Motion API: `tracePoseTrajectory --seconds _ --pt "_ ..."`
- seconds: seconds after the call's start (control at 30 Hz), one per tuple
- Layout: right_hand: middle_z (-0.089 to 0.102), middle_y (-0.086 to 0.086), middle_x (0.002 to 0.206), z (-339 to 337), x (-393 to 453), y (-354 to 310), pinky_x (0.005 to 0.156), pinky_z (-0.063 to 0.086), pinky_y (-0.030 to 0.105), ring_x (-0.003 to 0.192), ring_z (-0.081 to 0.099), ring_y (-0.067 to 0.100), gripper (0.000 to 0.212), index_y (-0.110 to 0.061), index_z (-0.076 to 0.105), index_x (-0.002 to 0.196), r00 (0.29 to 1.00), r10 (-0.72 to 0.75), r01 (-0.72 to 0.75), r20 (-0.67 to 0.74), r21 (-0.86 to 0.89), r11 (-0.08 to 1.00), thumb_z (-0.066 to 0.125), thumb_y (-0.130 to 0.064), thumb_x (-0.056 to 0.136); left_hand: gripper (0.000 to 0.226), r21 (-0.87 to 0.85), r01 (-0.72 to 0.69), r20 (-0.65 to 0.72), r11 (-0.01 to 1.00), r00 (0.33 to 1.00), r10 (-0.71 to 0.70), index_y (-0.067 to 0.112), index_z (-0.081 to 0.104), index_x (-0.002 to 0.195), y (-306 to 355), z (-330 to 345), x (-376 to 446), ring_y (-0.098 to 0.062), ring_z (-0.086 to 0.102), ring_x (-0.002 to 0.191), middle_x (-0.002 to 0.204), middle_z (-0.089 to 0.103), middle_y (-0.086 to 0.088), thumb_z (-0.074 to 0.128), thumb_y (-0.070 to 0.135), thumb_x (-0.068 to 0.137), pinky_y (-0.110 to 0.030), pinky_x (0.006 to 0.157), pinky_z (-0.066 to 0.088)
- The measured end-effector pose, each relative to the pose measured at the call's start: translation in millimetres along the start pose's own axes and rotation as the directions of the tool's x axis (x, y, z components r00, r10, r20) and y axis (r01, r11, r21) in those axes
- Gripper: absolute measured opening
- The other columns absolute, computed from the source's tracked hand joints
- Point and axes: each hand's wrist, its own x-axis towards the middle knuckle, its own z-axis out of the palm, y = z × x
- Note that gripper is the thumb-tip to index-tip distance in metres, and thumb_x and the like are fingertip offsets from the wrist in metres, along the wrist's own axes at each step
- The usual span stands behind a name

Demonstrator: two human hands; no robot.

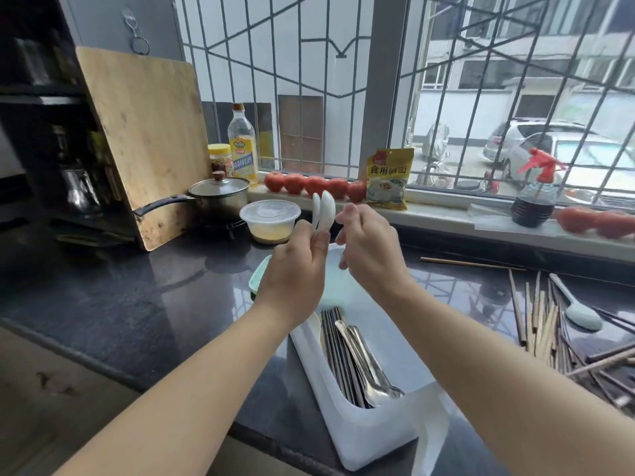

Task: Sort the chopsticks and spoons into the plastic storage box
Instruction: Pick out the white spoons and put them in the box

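Note:
My left hand [295, 269] grips two white ceramic spoons [324, 211] by their handles, bowls pointing up, above the far end of the white plastic storage box [374, 431]. My right hand [367, 249] hovers just right of the spoons, fingers loosely curled, holding nothing that I can see. Dark chopsticks and metal spoons [357, 365] lie inside the box. Its pale green lid [261, 274] sits under my hands. On the counter to the right lies a heap of loose chopsticks [549, 331] with a pale spoon [577, 310] on it.
A lidded plastic tub [269, 219] and a pot [220, 195] stand behind my hands. A cutting board [147, 139] leans at the left. Tomatoes [316, 185], a yellow packet [388, 178] and a spray bottle [536, 194] line the window sill.

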Motion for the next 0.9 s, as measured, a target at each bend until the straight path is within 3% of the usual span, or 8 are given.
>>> tracePoseTrajectory --seconds 0.13,0.3,0.43,0.63,0.7,0.77,0.83,0.9 --pt "0.069 0.006 0.088 5 -6 -3 0.047 0.048 0.028 0.053 0.064 0.017 0.025 -0.020 0.057 0.124 0.977 -0.080 0.048 0.200 0.160 0.986 0.046 -0.033 0.106 0.040 -0.032 0.012 0.029 0.999 1.000 -0.011 0.020 0.053 0.093 1 -2 0 -0.014 0.061 0.065 0.069 0.066 0.005 0.035 0.052 0.108 -0.044 0.065 0.050" --pt "0.069 0.012 0.088 4 -4 -3 0.052 0.052 0.036 0.054 0.064 0.015 0.022 -0.017 0.059 0.121 0.984 -0.061 0.025 0.167 0.209 0.978 0.053 -0.025 0.102 0.039 -0.108 0.048 0.074 0.993 0.996 -0.040 0.020 0.056 0.096 3 -2 1 -0.017 0.062 0.069 0.075 0.068 0.010 0.033 0.050 0.109 -0.051 0.071 0.053" --pt "0.069 0.004 0.079 0 -6 -6 0.052 0.051 0.032 0.055 0.064 0.014 0.021 -0.019 0.058 0.116 0.998 -0.049 0.038 0.046 0.208 0.977 0.051 -0.017 0.096 0.044 -0.104 -0.007 0.088 0.995 0.996 0.016 0.020 0.056 0.099 3 -4 -1 -0.025 0.051 0.062 0.067 0.056 0.003 0.032 0.057 0.103 -0.059 0.068 0.049" --pt "0.066 0.004 0.087 -22 6 1 0.059 0.047 0.027 0.077 0.065 0.017 0.021 -0.013 0.055 0.116 0.959 0.092 -0.035 -0.270 0.209 0.977 0.040 -0.010 0.100 0.038 -0.020 -0.027 0.092 0.999 0.995 0.028 0.014 0.048 0.090 2 -3 -2 -0.016 0.039 0.052 0.058 0.042 0.004 0.033 0.042 0.110 -0.040 0.056 0.031" --pt "0.065 0.006 0.088 -17 6 6 0.058 0.051 0.032 0.076 0.067 0.023 0.019 -0.012 0.055 0.113 0.980 0.083 -0.072 -0.179 0.065 0.995 0.040 -0.013 0.100 0.035 0.020 -0.067 0.086 0.998 0.994 0.065 0.017 0.045 0.086 2 -3 -1 -0.013 0.038 0.049 0.056 0.042 0.006 0.035 0.039 0.111 -0.038 0.053 0.028" --pt "0.067 0.008 0.081 -5 3 10 0.061 0.057 0.037 0.069 0.069 0.027 0.018 -0.011 0.058 0.101 0.995 0.059 -0.036 0.077 -0.270 0.962 0.042 -0.019 0.097 0.031 0.066 -0.105 0.105 0.992 0.990 0.098 0.019 0.045 0.086 4 -4 -1 -0.014 0.045 0.054 0.058 0.047 0.004 0.037 0.037 0.110 -0.039 0.054 0.032" --pt "0.069 0.009 0.070 9 -5 13 0.061 0.059 0.032 0.059 0.067 0.025 0.028 -0.005 0.064 0.090 0.913 0.165 0.041 0.372 -0.486 0.873 0.040 -0.017 0.095 0.029 0.103 -0.141 0.127 0.985 0.984 0.128 0.016 0.044 0.090 7 -5 -2 -0.025 0.053 0.065 0.065 0.054 -0.002 0.037 0.037 0.110 -0.044 0.060 0.040" --pt "0.066 0.014 0.065 22 -13 20 0.054 0.055 0.027 0.051 0.063 0.021 0.033 0.003 0.064 0.088 0.745 0.384 -0.078 0.545 -0.501 0.862 0.035 -0.008 0.098 0.029 0.162 -0.183 0.139 0.970 0.977 0.161 0.016 0.040 0.092 8 -5 -3 -0.036 0.053 0.069 0.066 0.055 -0.003 0.035 0.038 0.110 -0.046 0.062 0.041"
